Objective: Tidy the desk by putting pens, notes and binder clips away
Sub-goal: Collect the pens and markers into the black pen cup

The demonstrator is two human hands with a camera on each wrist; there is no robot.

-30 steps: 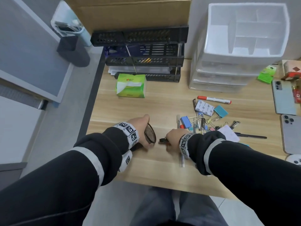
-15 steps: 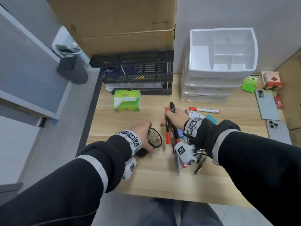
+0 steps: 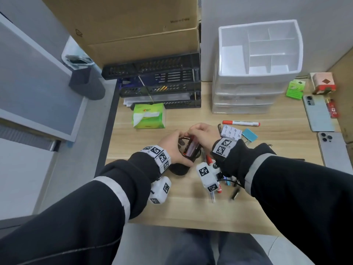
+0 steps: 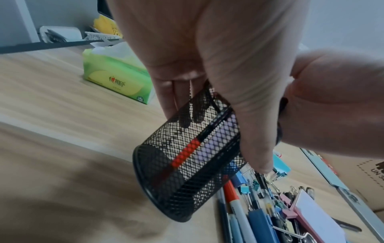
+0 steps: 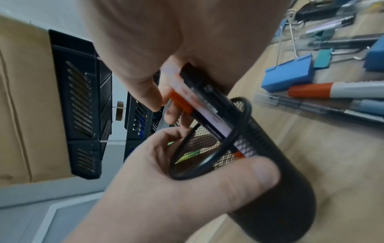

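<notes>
Two pens, one with an orange band and one black, sit pinched between the curled fingers of my right hand, their lower ends already inside the black mesh pen cup. My left hand wraps the cup, thumb pressed along its near wall and the other fingers round the far side, holding it tilted off the desk.

From my head I see only a sliver of the pens at the cup's mouth, under both hands. My right wrist camera shows them crossing the rim, and my left wrist camera shows the orange band through the mesh, partway down the cup; how far the tips reach I cannot tell.

Just right of the cup lie more pens, blue binder clips and a pink-clipped note pad. Farther back, the head view alone shows a red-capped marker, a green tissue pack, black stacked trays and a white drawer organizer.
</notes>
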